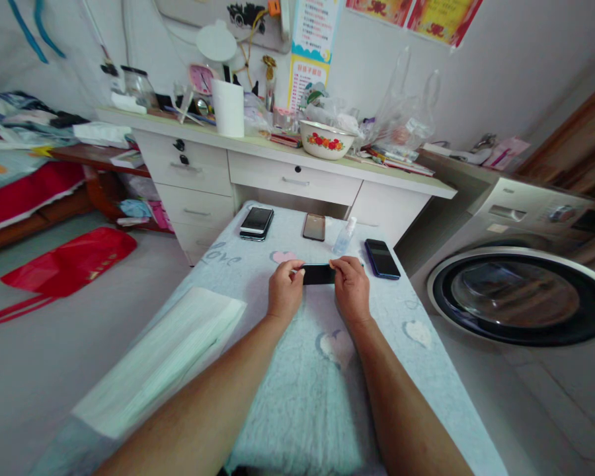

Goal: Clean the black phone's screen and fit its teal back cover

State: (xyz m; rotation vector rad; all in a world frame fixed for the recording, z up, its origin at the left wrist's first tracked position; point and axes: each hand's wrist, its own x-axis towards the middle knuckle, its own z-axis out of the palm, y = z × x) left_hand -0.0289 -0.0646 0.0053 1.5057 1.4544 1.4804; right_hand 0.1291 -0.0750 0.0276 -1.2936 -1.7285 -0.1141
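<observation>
Both hands are working at the middle of the cloth-covered worktop (292, 396), with a dark phone (318, 274) spanning the space between them. Its long axis is running side to side, left hand to right hand, across the line of the forearms. Left hand (285, 291) is holding the left end, right hand (352, 291) the right end; neither is sitting nearer, as both are in contact.

Fingers (292, 265): clamping on the phone from both sides, thumbs and fingertips closing over its short ends, the dark middle showing bare between. So the phone is lying directly between the two sets of fingers, not beyond them. Whether its underside is touching the cloth or hanging just above: cannot tell from this angle.

Round about: a clear spray bottle (345, 237) is standing upright just beyond the right hand. A dark blue phone (381, 258) is lying to the right of that hand, near but apart. A brownish phone case (314, 227) is resting farther off, roughly straight ahead of the held phone. Stacked phones (256, 223) are lying toward the far left corner. A pale packet (163, 357) is stretching along the left edge, beside the left forearm.
</observation>
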